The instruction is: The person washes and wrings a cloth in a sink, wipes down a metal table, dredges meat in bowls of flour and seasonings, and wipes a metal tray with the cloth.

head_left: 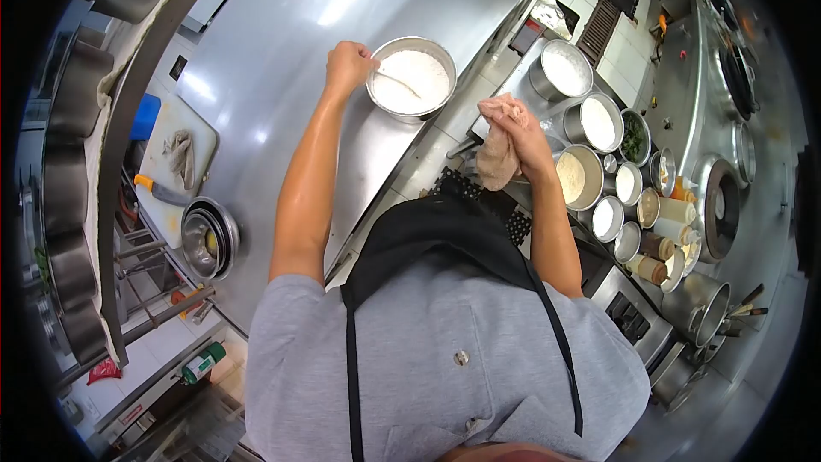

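Note:
A round metal pot (413, 44) filled with white powder (419, 70) stands at the edge of the steel table. My left hand (349, 67) is closed at the pot's left rim, fingers pinched on the end of a spoon (396, 82) that lies across the powder. My right hand (523, 141) is to the right of the pot, in the air, wrapped round a crumpled pinkish cloth (496, 159) that hangs down below the fingers.
Several containers of powders and sauces crowd the right counter, among them a white-filled pot (566, 68) and bottles (676, 210). On the left are a cutting board (205, 141) with a rag, an orange-handled knife (162, 192) and nested metal bowls (224, 244).

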Available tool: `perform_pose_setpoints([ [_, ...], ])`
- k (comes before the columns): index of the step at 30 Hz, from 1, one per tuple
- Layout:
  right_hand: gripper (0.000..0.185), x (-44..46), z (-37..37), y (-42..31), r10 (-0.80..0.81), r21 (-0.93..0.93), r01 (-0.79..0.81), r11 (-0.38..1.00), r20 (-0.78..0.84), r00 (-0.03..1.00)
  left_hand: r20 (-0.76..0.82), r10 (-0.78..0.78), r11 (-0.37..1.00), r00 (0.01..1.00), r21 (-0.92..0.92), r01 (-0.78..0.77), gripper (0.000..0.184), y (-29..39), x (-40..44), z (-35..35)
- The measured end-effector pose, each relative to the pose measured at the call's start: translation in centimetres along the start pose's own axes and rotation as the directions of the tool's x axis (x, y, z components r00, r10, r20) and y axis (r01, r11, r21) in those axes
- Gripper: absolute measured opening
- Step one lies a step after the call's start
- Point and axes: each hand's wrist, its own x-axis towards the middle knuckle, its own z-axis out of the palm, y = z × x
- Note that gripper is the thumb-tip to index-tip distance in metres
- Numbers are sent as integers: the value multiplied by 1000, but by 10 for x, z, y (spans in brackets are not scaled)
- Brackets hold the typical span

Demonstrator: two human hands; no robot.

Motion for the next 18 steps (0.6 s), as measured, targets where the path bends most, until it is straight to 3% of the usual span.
perform_pose_setpoints([
  [5, 28, 27, -7, -21, -40, -145, 38, 989, -11, 999, -31, 72, 996, 997, 61, -70, 30, 9, -3, -3],
  [7, 33, 59, -12, -29, -91, -276, 110, 955, 84, 992, -72, 124, 991, 990, 61, -120, 31, 18, -1, -6],
  [9, 40, 95, 14, -46, -82, -319, 107, 942, 92, 992, 5, 364, 931, 932, 20, -364, 29, 30, 8, -6],
  [10, 44, 126, 18, -42, -82, -425, 126, 896, 121, 989, 0, 366, 930, 930, 21, -366, 29, 36, 13, -6],
  [11, 49, 160, 21, -30, -78, -525, 147, 839, 150, 986, 98, 391, 915, 915, 70, -398, 27, 43, 17, -6],
  [12, 48, 190, 28, -16, -108, -522, 245, 817, 278, 954, 195, 408, 894, 892, 115, -434, 25, 49, 22, -6],
  [13, 48, 210, 37, -7, -134, -506, 341, 792, 401, 906, 188, 411, 892, 892, 118, -436, 25, 51, 28, -5],
  [14, 48, 215, 49, -10, -136, -507, 346, 790, 405, 904, 218, 417, 886, 882, 119, -448, 24, 51, 32, -2],
  [16, 44, 222, 64, -18, 153, -827, 417, 376, 499, 853, 243, 420, 883, 875, 114, -455, 23, 49, 36, 0],
  [18, 42, 212, 66, -17, 106, -841, 439, 316, 491, 865, 213, 453, 834, 866, 242, -496, 19, 46, 32, 4],
])
